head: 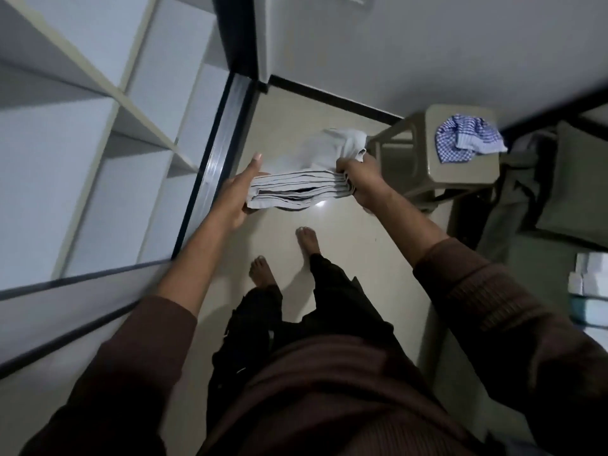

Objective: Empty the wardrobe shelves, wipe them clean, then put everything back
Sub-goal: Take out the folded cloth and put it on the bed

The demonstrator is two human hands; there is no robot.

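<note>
While the white wardrobe shelves point(98, 133) at upper left stand bare, a folded grey fabric stack point(297, 189) is held mid-frame. It is pressed by the flat left hand point(238, 195) and gripped by the curled right hand point(358, 179), beside the beige plastic stool point(460, 172).

Dim rm: pale tile floor point(345, 245), grey wall point(427, 54) w/ black skirting point(332, 97), beige stool point(460, 166) nr wall.
</note>
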